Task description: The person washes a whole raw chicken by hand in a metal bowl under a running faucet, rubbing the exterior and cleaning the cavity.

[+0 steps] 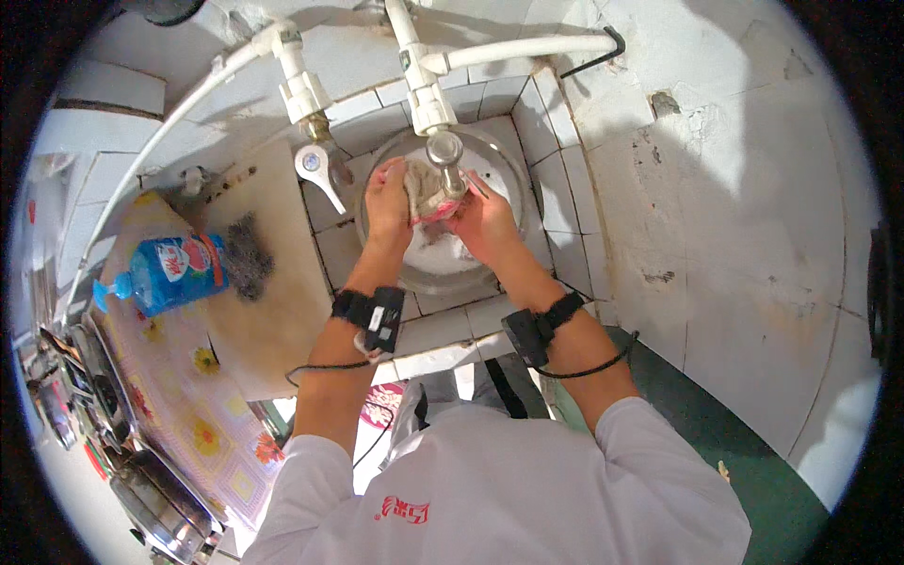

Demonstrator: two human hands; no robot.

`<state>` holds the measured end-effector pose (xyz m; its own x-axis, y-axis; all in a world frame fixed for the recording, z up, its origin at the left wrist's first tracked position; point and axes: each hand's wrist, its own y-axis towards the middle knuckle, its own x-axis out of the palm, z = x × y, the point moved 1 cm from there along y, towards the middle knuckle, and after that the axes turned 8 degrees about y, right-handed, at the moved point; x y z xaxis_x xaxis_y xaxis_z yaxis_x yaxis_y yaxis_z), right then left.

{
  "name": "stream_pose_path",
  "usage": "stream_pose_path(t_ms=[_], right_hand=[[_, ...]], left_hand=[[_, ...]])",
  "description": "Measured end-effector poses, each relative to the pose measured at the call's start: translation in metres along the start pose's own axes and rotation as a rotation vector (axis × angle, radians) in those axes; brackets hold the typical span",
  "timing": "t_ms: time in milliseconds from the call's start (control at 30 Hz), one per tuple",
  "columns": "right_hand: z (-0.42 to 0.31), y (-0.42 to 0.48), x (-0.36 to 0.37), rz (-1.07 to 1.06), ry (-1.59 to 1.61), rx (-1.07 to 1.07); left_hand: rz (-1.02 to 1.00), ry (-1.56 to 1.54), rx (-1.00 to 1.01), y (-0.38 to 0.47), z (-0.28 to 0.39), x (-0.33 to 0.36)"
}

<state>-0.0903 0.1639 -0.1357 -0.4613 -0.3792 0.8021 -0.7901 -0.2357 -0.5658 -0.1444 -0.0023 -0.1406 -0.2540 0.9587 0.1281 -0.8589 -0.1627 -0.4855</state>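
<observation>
Both my hands are over a round metal basin (452, 284) of foamy water, set in a tiled sink. Between them is a wet, beige cloth (424, 185) with a pink edge. My left hand (389, 201) grips its left side. My right hand (486, 219) holds its lower right part; a thin dark thing shows by the fingers, too small to name. The metal spout of a tap (446, 159) hangs directly above the cloth and hides part of it. Suds (452, 254) float below the hands.
A second tap with a white lever (318, 169) stands left of the basin. On the board (282, 318) at left lie a blue pump bottle (176, 274) and a grey scouring pad (248, 258). White pipes run above. Tiled walls (558, 176) border the sink. Metal pans (159, 501) stand at lower left.
</observation>
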Motion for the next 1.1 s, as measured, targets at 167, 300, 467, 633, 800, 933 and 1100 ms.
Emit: stream_pose_path(t_ms=[167, 300, 467, 633, 800, 933, 1100], right_hand=[[0.001, 0.017, -0.021, 0.170, -0.156, -0.271], [0.025, 0.037, -0.055, 0.282, -0.651, -0.235], [0.035, 0.037, -0.037, 0.297, -0.427, -0.156], [0.013, 0.021, -0.043, 0.228, -0.591, -0.277], [-0.006, 0.014, -0.020, 0.344, -0.353, -0.106], [-0.026, 0.007, -0.015, 0.345, -0.545, -0.227], [-0.047, -0.009, 0.011, 0.246, -0.683, -0.451]], left_hand=[[-0.125, 0.239, 0.018, -0.067, -0.002, 0.014], [-0.067, 0.605, 0.493, -0.087, -0.015, 0.043], [-0.077, 0.528, 0.166, -0.036, -0.045, 0.022], [-0.065, 0.694, 0.215, -0.040, -0.040, 0.053], [-0.085, 0.584, 0.205, -0.032, -0.070, 0.039], [-0.161, 0.563, 0.056, -0.005, -0.051, 0.012], [-0.251, 0.710, 0.301, -0.026, -0.008, -0.005]])
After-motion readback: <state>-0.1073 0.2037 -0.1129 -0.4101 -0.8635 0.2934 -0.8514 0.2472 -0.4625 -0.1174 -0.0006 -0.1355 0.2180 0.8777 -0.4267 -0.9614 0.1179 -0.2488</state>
